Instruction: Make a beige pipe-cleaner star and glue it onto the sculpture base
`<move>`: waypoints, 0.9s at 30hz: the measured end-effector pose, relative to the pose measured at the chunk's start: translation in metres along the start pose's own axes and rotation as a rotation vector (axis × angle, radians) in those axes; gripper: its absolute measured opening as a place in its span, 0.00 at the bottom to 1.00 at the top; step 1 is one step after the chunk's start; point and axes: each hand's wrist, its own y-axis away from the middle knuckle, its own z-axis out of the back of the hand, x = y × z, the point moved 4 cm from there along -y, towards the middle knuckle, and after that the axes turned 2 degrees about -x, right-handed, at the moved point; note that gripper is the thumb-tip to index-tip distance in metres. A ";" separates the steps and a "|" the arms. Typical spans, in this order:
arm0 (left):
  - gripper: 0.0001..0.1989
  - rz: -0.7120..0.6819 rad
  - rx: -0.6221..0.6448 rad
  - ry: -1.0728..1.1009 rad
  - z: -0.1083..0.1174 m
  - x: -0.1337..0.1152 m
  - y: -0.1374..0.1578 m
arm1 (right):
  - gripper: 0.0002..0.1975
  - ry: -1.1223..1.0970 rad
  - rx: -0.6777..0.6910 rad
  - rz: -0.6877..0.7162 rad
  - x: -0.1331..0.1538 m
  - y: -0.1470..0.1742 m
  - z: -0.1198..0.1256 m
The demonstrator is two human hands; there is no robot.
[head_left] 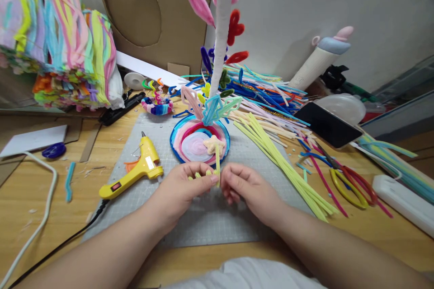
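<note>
My left hand [190,185] pinches a pale yellow-green pipe cleaner [217,158], one end of which points straight up. Bent pieces of the same colour show between the left fingers. Close beside it, my right hand [246,185] has its fingers curled near the pipe cleaner's lower part; whether it grips anything is hidden. Just beyond both hands lies a round base [178,140] coiled in blue, pink and lilac, with a cream star [214,145] on it. A white wrapped stem [222,31] carrying fuzzy pink, red and blue petals rises from its back edge.
A yellow glue gun [135,174] lies left on the grey cutting mat [210,230]. Loose yellow-green pipe cleaners [281,167] lie right, near pliers with yellow and red handles [349,185] and a phone [327,124]. Bundled pipe cleaners [68,40] are piled back left. A white cable [50,203] runs along the left.
</note>
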 end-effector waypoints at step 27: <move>0.11 0.197 0.187 -0.089 -0.010 -0.003 0.009 | 0.06 1.174 0.172 0.835 0.056 0.019 0.005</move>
